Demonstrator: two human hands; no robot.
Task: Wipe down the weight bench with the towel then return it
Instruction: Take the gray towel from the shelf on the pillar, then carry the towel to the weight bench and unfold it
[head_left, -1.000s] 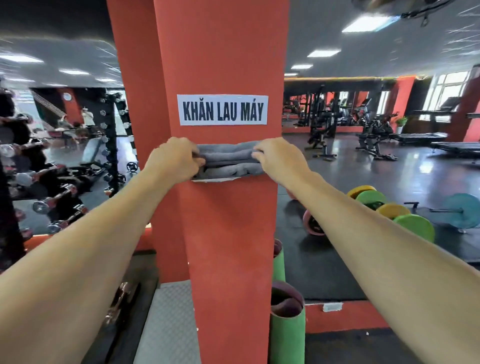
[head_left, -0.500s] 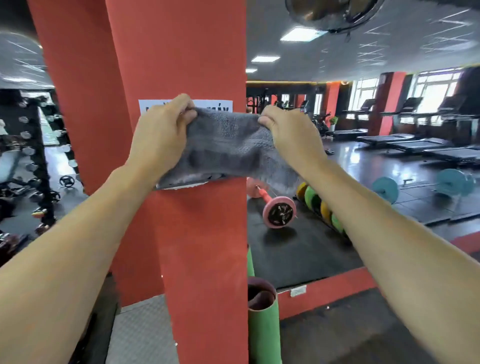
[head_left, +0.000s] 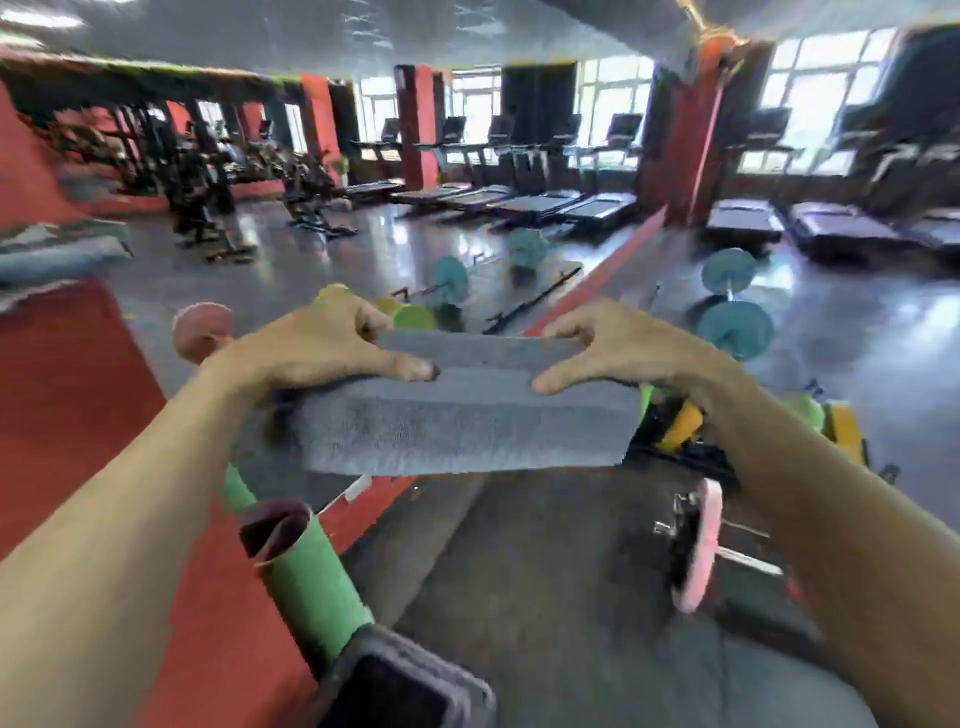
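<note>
The grey towel is folded into a long flat bundle and held up in the air in front of the person, roughly level, its long edge running left to right. It touches nothing but the two hands. The left hand clamps the towel's left end — thumb pressed on the top fold, the other fingers curled over the far edge. The right hand grips the right end the same way, thumb laid on top and fingers hooked over the back. Both bare forearms reach in from the lower corners of the view.

Below the towel lies dark rubber flooring bordered by a red strip. A green rolled mat stands tilted at lower left, its open end showing a dark red lining; beside its base sits a dark grey boxy object, too blurred to identify. A barbell with a pink plate lies on the floor at lower right. Further out, teal-plated barbells rest on the glossy floor, and a row of treadmills lines the windows at the back. The whole picture is smeared by motion, so fine detail is lost.
</note>
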